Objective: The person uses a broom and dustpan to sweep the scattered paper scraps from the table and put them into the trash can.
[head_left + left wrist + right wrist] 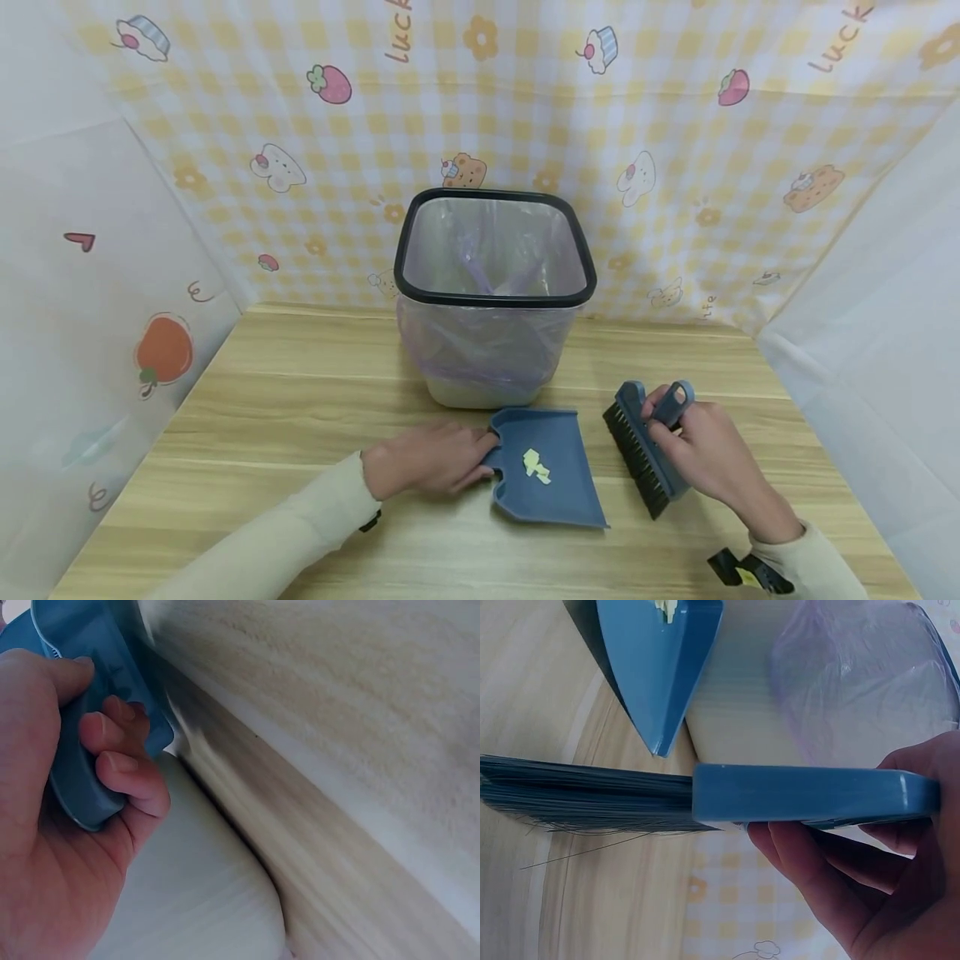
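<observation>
My left hand (438,457) grips the short handle of a blue dustpan (551,500), its fingers curled round the handle in the left wrist view. A few pale yellow paper scraps (536,467) lie in the pan, whose wide edge faces right. To the right of that edge, my right hand (708,450) holds a blue hand brush (667,458) with dark bristles pointing toward the pan. In the right wrist view the brush (802,793) is seen end-on from its block, bristles stretching left, with the dustpan corner (656,697) just above them.
Behind the dustpan stands a white bin (480,393) with a black rim and a translucent purple bag (487,333) lining it. A checked, patterned cloth (337,167) hangs behind the wooden table (300,367), with white sheets (885,317) at both sides.
</observation>
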`<state>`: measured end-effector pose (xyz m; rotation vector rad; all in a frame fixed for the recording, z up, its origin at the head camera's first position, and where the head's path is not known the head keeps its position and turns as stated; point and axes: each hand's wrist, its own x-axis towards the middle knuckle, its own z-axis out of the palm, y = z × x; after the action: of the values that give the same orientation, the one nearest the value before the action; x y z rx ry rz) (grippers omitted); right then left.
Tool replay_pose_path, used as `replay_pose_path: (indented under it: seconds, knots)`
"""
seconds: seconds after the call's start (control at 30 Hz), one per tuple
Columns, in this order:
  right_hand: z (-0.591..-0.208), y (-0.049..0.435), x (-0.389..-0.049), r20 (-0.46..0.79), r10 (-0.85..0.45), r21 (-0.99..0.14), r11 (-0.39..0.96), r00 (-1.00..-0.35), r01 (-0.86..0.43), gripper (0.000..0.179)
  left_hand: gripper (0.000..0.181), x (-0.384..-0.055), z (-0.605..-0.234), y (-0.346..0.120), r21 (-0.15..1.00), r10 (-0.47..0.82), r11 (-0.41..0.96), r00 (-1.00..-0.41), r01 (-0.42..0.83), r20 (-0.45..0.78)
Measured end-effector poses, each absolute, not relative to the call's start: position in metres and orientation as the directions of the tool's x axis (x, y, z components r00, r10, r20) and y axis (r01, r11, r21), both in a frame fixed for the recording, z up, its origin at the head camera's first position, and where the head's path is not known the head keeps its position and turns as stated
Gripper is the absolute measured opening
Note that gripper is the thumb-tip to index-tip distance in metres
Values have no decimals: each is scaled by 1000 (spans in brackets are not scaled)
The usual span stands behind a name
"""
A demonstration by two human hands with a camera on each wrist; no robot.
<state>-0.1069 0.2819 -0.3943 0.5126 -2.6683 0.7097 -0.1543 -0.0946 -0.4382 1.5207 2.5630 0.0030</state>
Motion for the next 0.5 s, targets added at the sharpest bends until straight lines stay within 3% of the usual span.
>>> replay_pose_path:
  seconds: [0.5]
  knots:
    - [-397,283,-109,405,-253,-422,801,-879,-425,20,29,-151,-412,-100,176,887,461,-447,869,-115]
